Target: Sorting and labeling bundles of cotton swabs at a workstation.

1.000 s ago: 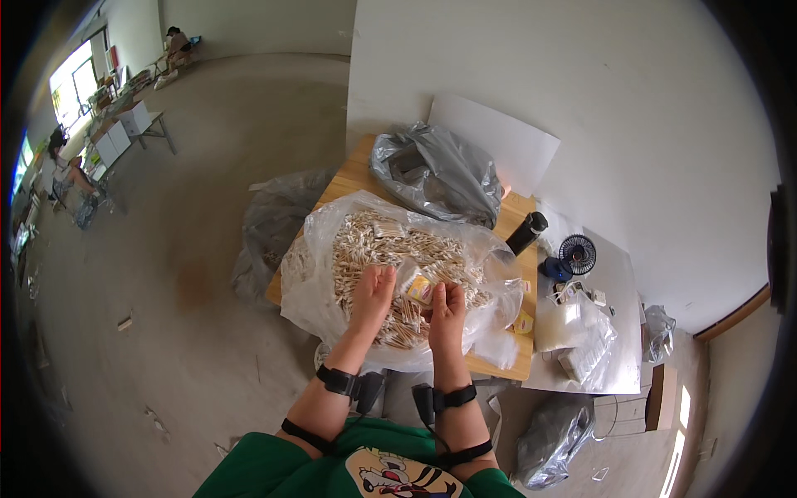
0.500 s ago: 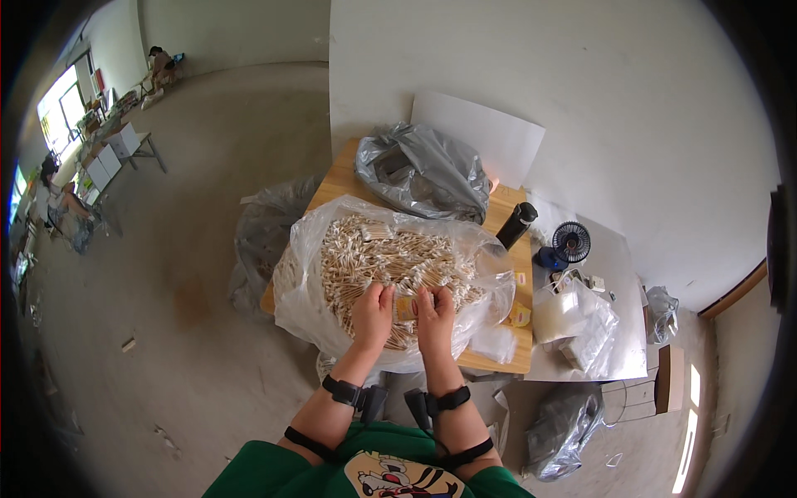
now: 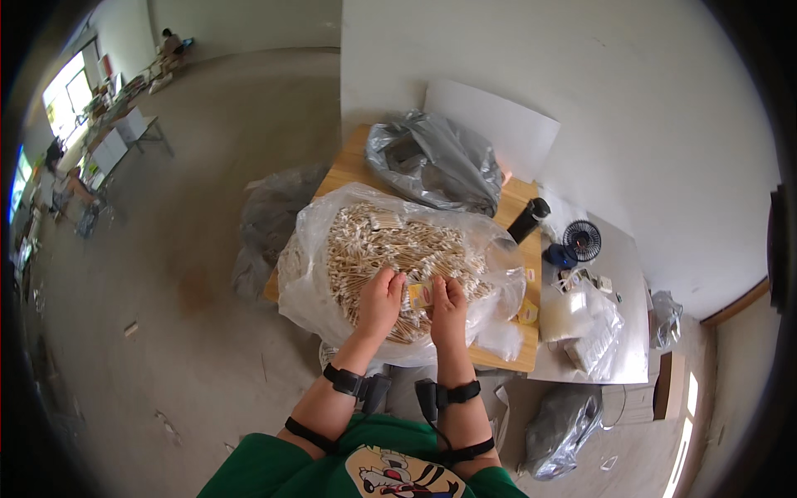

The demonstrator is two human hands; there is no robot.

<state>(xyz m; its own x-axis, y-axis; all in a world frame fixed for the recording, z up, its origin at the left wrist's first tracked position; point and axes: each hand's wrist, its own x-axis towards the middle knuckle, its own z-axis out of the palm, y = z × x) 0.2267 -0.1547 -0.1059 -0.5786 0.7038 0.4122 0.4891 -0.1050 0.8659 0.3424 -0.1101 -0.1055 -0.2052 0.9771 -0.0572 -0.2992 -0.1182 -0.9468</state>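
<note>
Both hands, left hand (image 3: 380, 300) and right hand (image 3: 448, 309), pinch small yellow packet (image 3: 420, 295), possibly half-filled, over clear bag (image 3: 309, 290) of wooden sticks (image 3: 390, 241) on tabletop (image 3: 353, 166). Big heap left unsorted.

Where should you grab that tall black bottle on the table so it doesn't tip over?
Grip the black bottle around its middle, coming from the near side where the right hand is. It looks like a narrow cylinder with nothing touching its sides, so a wrap around the body should probably hold it steadier than pinching the cap.
</note>
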